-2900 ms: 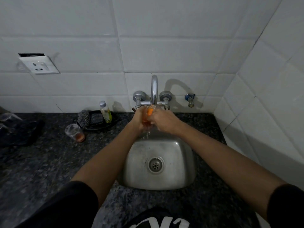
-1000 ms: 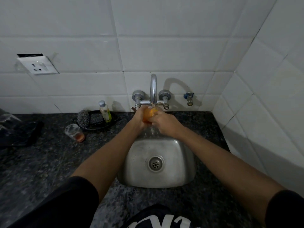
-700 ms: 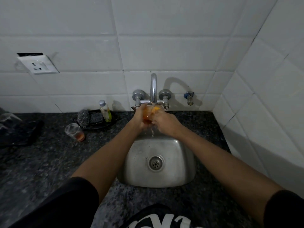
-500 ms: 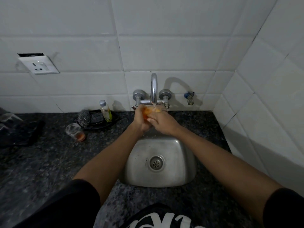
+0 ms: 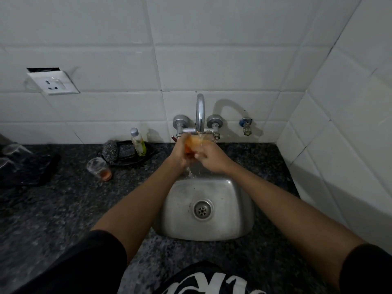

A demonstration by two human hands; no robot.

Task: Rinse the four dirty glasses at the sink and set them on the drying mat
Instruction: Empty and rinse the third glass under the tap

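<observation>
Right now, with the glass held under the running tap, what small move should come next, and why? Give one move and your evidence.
Probably tip the glass to pour out the orange-tinted water. Both the left hand and the right hand grip it under the tap, the water in it looks orange, and some already spills into the sink.

Dark speckled counter (image 5: 63, 209) carries 1 glass (image 5: 99, 171), a black tray (image 5: 127, 157), black cloth (image 5: 25, 168).

Two glasses (image 5: 196, 143) (image 5: 99, 171), one bottle (image 5: 138, 143), one sink (image 5: 206, 209), one tap (image 5: 199, 113).
</observation>
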